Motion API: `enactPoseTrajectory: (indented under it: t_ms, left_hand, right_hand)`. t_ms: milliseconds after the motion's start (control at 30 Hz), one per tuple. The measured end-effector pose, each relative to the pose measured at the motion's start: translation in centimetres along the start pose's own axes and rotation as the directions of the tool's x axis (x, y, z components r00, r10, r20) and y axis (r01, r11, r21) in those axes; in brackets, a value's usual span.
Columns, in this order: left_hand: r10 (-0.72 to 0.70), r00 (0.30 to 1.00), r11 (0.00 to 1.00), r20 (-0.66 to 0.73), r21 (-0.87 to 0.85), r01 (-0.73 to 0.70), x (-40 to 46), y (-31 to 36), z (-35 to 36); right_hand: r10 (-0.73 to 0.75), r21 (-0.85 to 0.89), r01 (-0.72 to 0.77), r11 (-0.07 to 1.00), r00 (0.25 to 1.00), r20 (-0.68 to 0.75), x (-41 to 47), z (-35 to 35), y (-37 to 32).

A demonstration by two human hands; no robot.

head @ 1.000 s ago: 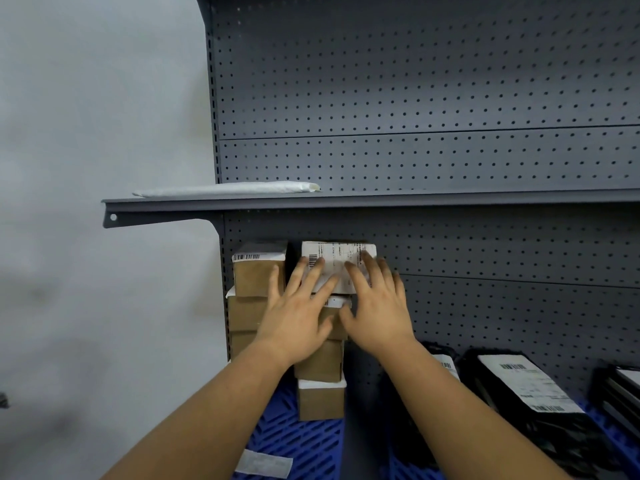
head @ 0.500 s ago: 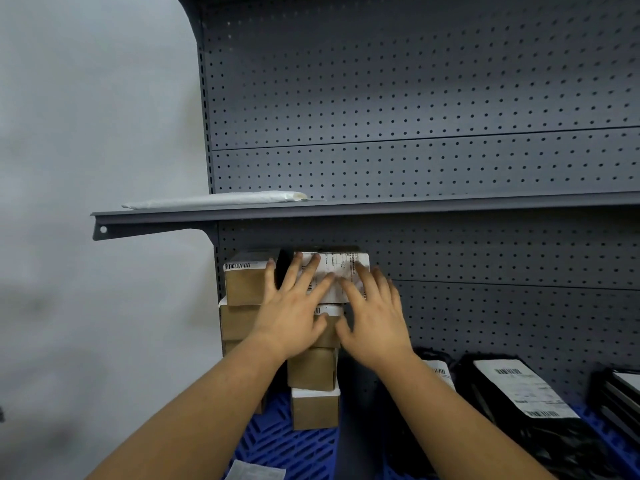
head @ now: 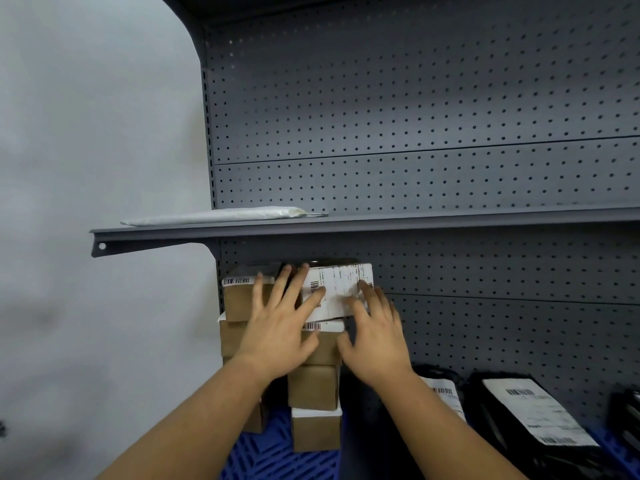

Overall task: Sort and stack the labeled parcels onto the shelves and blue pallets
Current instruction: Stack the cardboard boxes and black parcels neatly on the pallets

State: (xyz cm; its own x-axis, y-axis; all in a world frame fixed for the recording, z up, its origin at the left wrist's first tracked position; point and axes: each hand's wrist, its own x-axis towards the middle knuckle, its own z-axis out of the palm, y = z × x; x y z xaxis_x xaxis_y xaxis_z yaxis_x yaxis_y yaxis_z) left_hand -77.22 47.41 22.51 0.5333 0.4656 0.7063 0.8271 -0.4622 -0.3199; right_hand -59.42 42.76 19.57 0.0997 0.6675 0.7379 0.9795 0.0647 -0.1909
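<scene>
Head view. The grey pegboard rack fills the background, and its shelf carries one flat white mailer at the left end. Below the shelf, two columns of brown boxes rise side by side from the blue pallet; black mailers lie on the pallet to the right. The task's thing is the top box of the right column, just under the shelf, its white label facing the camera and its long axis running left to right. It lies straight ahead of both hands and slightly above the wrists. The left hand is spread flat, fingers straight, across the seam between the left column's top box and the labelled one. The right hand, also flat, rests its fingertips on the label's lower right. Neither grasps anything. Both are about equally near. Judged step: pressing the box back, flush with its neighbour.
</scene>
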Motion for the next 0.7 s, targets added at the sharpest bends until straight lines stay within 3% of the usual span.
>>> enactPoseTrajectory:
  t_ms: [300,700]
  left_hand:
    - [0.063,0.998,0.994,0.012,0.09,-0.064,1.3,-0.4,-0.8]
    - [0.074,0.996,0.992,-0.047,0.109,-0.069,2.0,0.9,-0.8]
  right_hand:
    - [0.021,0.062,-0.027,0.998,0.996,0.092,0.3,-0.2,1.1]
    - [0.016,0.154,-0.022,0.988,0.999,0.041,-1.0,-1.1,0.9]
